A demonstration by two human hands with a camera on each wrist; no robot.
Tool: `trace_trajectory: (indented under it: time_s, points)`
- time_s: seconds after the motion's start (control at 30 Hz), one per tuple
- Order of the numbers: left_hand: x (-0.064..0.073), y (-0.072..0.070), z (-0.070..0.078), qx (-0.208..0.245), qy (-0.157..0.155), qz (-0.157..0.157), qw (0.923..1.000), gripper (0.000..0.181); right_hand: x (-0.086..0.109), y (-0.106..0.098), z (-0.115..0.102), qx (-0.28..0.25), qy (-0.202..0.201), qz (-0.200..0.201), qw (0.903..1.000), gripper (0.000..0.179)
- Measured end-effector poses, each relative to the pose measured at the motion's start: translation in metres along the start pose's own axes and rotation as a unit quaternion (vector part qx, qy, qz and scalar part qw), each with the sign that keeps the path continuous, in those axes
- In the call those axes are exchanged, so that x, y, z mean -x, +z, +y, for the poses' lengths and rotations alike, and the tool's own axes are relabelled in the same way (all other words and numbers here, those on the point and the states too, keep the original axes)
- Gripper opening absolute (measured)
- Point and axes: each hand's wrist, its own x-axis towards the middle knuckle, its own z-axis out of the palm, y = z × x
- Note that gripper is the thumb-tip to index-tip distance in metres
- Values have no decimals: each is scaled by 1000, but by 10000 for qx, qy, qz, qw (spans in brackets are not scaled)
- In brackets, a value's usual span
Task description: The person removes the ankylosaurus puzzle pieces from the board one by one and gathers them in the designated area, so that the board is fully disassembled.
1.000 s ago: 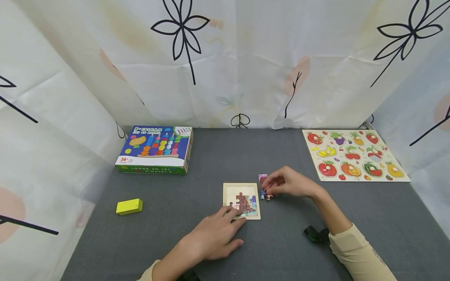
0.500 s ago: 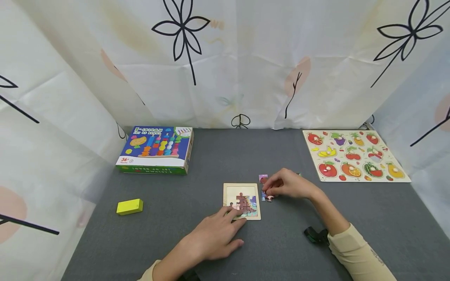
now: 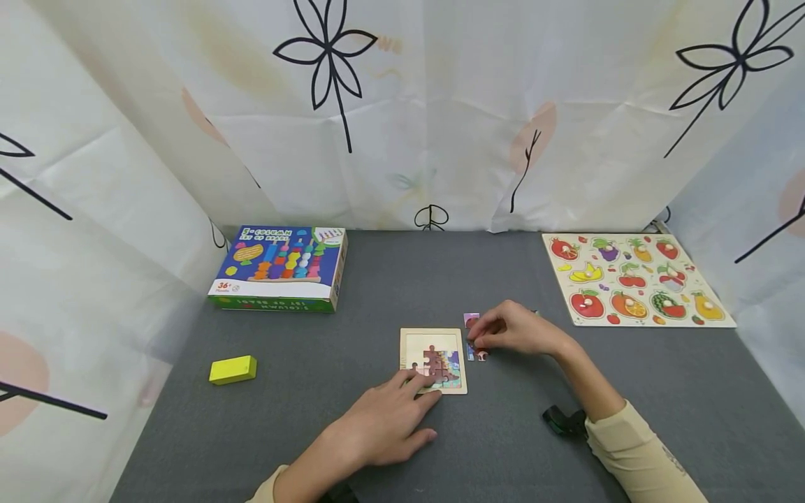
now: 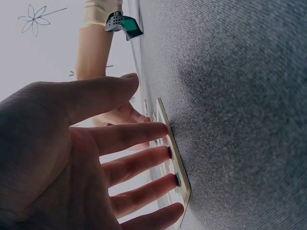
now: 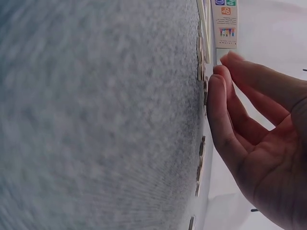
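My left hand [image 3: 383, 423] rests its extended fingertips on the near-left part of a small wooden puzzle board [image 3: 411, 341]. Joined jigsaw pieces [image 3: 434, 365] with a brown and blue picture fill part of the board; my fingers cover some of them. Just right of the board, my right hand [image 3: 518, 330] reaches over loose jigsaw pieces [image 3: 481, 355], its fingers bent and low. In the right wrist view its thumb [image 5: 232, 57] stands close to the bent fingers, with no piece showing between them. Another loose piece, pink and purple [image 3: 471, 319], lies just beyond the fingertips.
A blue bead-toy box [image 3: 277, 269] stands at the back left, a yellow block [image 3: 233, 370] nearer on the left. A fruit puzzle board [image 3: 635, 279] lies at the back right. White patterned cloth [image 3: 390, 140] encloses the grey table [image 3: 302, 363].
My right hand has shifted very slightly, and the loose pieces under its fingers have moved a little toward me. The left hand stays on the board.
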Motion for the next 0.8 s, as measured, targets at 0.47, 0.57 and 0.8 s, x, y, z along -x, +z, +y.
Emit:
trace_trajectory:
  time_s: [0.47,0.57,0.8]
  points:
    - [-1,1,0,-1,4,34,10000,57,-10,12,-10,-566,-104,-175,9982,16]
    - [-1,1,0,-5,4,13,10000,57,-14,16,-13,-613,-194,-223,9977,16]
    - [0,1,1,-47,38,47,10000,56,-27,25,-18,-521,-329,-342,9975,15]
